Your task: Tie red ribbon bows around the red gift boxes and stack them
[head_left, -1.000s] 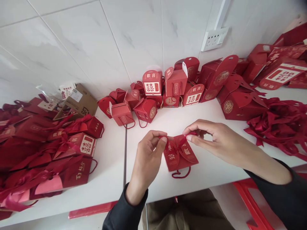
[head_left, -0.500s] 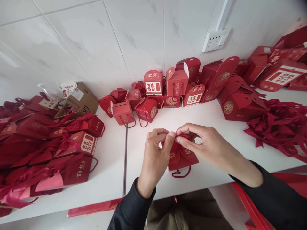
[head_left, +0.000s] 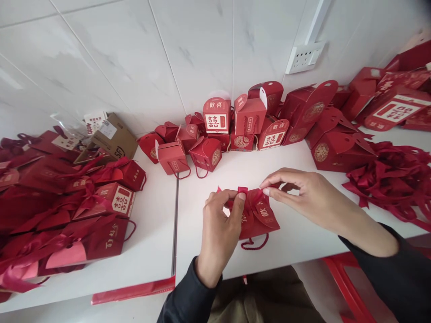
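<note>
- Little red box (head_left: pixel 261 222) sits on the white table (head_left: pixel 191 202), clock centre for this post
- Left hand (head_left: pixel 218 224) at 9, thumb and finger clamped on a looped red ribbon (head_left: pixel 242 190)
- Right hand (head_left: pixel 303 190) around 2, fingertips pinched together on that ribbon too
- Ribbon heap (head_left: pixel 390 175) between 2 and 3, more boxes (head_left: pixel 171 157) toward 11

Centre box (head_left: pixel 259 220): smooth red card, low sheen. Ribbon (head_left: pixel 242 189): satiny cloth. Handle (head_left: pixel 259 248): twisted cord. Bench (head_left: pixel 191 202): smooth white. Wall (head_left: pixel 198 54), top: glossy tile. Carton (head_left: pixel 116 140), left: matt cardboard.
</note>
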`<state>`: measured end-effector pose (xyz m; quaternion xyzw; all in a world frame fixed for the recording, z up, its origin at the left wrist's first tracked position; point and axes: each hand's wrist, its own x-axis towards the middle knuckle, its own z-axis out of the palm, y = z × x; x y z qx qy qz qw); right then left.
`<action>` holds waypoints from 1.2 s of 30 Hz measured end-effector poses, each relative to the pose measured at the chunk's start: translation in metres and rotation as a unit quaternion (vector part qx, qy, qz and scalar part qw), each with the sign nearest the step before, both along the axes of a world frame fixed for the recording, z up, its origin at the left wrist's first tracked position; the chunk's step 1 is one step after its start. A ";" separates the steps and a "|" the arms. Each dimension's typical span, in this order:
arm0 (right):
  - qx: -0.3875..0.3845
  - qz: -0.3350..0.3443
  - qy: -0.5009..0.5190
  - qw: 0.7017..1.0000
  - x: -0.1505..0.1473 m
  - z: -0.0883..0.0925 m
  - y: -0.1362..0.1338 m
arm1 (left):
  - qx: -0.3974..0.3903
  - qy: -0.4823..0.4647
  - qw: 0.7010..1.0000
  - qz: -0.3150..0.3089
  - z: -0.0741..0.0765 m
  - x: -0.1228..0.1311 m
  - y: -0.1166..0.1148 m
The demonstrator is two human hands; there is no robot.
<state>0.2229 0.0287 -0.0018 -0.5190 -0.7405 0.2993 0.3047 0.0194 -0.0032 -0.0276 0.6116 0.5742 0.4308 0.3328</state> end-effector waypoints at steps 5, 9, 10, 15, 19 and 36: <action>0.072 -0.009 -0.018 0.997 0.001 -0.005 -0.001 | -0.005 -0.008 1.000 -0.002 0.004 0.001 -0.002; 0.036 -0.025 0.000 0.999 -0.004 -0.003 -0.005 | -0.032 -0.070 0.997 -0.019 0.006 0.002 0.000; 0.032 -0.034 -0.002 0.999 -0.006 -0.002 -0.006 | -0.043 -0.092 0.994 -0.027 0.006 0.002 0.001; 0.060 -0.010 -0.023 0.998 -0.008 0.006 -0.011 | -0.099 -0.178 0.977 -0.068 0.004 0.000 0.009; 0.124 0.050 -0.026 0.991 -0.009 0.009 -0.013 | -0.116 -0.195 0.969 -0.097 0.006 -0.002 0.013; 0.061 -0.015 -0.029 0.998 -0.027 0.018 -0.015 | -0.133 -0.209 0.962 -0.119 0.007 -0.002 0.016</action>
